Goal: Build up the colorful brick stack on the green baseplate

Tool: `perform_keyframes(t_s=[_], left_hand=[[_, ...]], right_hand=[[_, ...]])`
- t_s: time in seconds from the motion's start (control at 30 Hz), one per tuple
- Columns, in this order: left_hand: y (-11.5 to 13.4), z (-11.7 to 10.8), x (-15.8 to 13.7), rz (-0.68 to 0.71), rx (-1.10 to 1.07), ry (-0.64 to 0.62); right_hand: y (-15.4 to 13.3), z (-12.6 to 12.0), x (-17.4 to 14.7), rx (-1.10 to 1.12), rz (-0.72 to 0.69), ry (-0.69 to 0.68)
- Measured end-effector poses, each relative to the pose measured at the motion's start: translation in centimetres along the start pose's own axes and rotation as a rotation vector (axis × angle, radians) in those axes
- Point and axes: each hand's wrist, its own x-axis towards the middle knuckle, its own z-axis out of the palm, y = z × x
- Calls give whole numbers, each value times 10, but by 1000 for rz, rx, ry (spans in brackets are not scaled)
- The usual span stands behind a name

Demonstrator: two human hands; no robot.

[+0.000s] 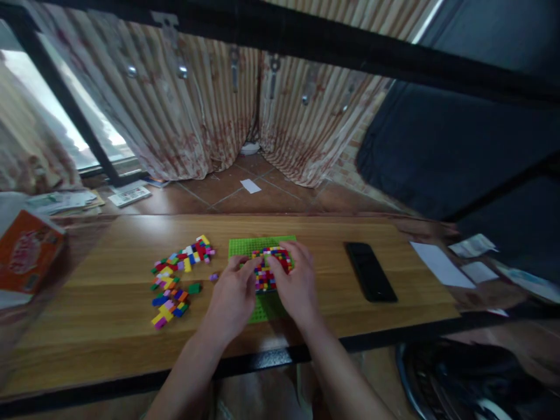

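Hands: left [233, 294], right [296, 286] on brick patch [269, 268], green baseplate [254, 246].

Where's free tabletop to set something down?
Bare wood between the green baseplate and the black phone, and left of the loose bricks toward the orange box. Crowded: both hands, left hand and right hand, on the baseplate; papers far right.

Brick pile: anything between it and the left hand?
Nothing visible. The brick pile lies left of the left hand on bare table; only a stray purple brick sits in the gap. Both hands, right hand included, rest on the baseplate.
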Motion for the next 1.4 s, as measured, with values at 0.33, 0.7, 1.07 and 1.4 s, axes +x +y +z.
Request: perform_keyframes(t_s=[0.33,0.7,1.07,1.4], left_hand=[[-10,4,6,55,93,33],[0,3,1,14,86,-3],[3,7,-4,-28,-36,14],[-33,-25,4,-135,8,103]], right_hand=[[-2,20,7,42,155,-25],[4,25,7,128,205,-31],[15,23,12,231,261,-76],[27,-5,14,598,493,78]])
